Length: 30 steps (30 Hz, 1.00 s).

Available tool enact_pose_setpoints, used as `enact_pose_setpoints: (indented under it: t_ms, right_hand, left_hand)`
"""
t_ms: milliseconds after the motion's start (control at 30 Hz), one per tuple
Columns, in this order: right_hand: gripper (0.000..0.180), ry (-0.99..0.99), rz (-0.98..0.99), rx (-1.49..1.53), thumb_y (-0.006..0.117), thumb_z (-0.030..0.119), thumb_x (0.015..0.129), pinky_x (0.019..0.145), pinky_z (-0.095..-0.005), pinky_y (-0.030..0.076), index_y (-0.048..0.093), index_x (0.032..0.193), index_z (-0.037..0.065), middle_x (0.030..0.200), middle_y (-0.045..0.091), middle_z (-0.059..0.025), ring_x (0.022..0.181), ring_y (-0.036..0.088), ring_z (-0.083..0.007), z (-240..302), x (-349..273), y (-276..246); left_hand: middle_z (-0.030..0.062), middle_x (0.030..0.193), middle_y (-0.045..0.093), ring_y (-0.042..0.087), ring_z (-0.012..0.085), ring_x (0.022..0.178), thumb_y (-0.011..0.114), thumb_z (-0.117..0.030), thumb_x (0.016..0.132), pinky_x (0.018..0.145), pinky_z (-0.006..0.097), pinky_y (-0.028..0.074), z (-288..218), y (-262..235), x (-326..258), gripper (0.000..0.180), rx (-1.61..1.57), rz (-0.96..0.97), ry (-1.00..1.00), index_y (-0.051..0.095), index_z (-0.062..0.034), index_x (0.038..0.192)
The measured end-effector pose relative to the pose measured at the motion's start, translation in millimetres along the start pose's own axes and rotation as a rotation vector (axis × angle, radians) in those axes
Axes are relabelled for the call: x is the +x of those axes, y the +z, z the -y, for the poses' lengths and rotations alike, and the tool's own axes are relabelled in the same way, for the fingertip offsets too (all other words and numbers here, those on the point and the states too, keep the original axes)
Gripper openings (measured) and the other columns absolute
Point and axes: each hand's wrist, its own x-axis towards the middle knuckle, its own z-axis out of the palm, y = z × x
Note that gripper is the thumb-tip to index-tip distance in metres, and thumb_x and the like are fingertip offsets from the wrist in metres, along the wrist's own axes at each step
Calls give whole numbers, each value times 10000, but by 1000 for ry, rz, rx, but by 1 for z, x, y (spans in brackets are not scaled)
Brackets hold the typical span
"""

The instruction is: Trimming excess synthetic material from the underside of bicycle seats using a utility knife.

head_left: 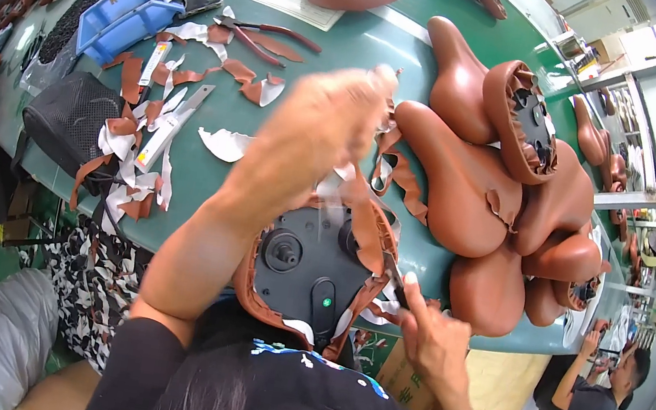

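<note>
A bicycle saddle lies upside down against my body, its black plastic base point(309, 266) facing up and its brown cover folded over the rim. My left hand point(333, 117), smeared by motion, is raised above the saddle's far end. Its fingers are closed on a brown cover strip point(364, 206) that stretches up from the rim. At the saddle's right edge, my right hand point(436, 344) grips a dark-handled knife point(396, 283). The knife's tip is against the cover by the rim, and the exact cutting point is hard to make out.
Finished brown saddles point(466, 192) are piled on the right. Brown and white scraps point(133, 146), a utility knife point(174, 127), red-handled pliers point(264, 38), a blue bin point(123, 13) and a black mesh bag point(74, 116) lie left. Other people work at both sides.
</note>
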Motion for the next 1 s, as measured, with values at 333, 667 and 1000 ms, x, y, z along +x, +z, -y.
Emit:
enact_pose_setpoints:
  t_ms: [333,667,1000]
  right_hand:
    - [461,578,-264,1096,576,115,901,602,-221,486,419,1324,22,927,617,-105,700,589,-100,20,-20,39]
    - [352,37,-823,1069,567,130,921,474,-184,392,431,1220,2,767,542,-40,558,489,-64,14,147,-31]
    - [197,85,-897,1399,696,103,753,501,-247,423,578,893,30,715,562,-26,557,532,-119,-108,522,-49]
  left_hand:
    - [171,954,627,598,332,925,696,-400,785,815,437,458,28,-61,-31,364,1336,187,99,630,-54,875]
    - [44,830,608,627,145,740,613,-200,861,669,277,533,33,-92,32,172,608,41,192,619,-28,843]
    - [121,626,543,526,269,560,645,-130,865,522,375,408,100,-81,73,318,697,-211,466,537,-28,583]
